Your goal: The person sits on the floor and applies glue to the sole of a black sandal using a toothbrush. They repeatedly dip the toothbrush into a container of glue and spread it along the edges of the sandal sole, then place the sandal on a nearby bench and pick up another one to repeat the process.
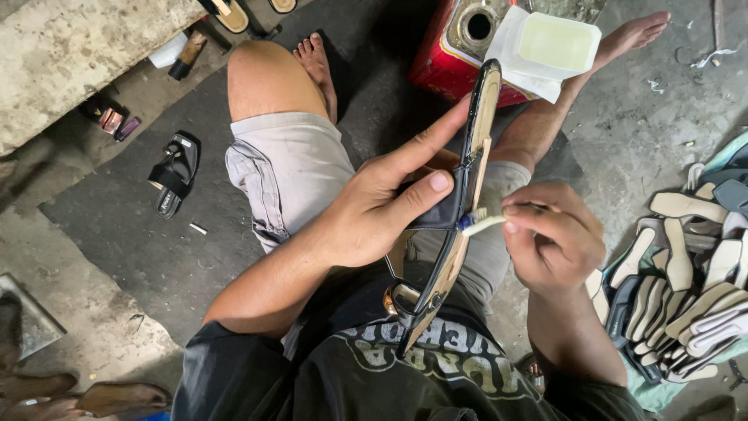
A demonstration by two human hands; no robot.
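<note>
Sitting on a red can (pixel 444 66) beyond the knees, a white tub (pixel 557 43) holds pale yellowish glue. Near it, the left hand (pixel 382 206) grips a black sandal (pixel 456 226) held on edge over the lap, thumb pressed on its strap, index finger stretched up along the sole. The right hand (pixel 549 234) is closed around a toothbrush (pixel 483 222), its bristles touching the sandal's edge. A pile of soles (pixel 693 281) lies on the floor to the right.
</note>
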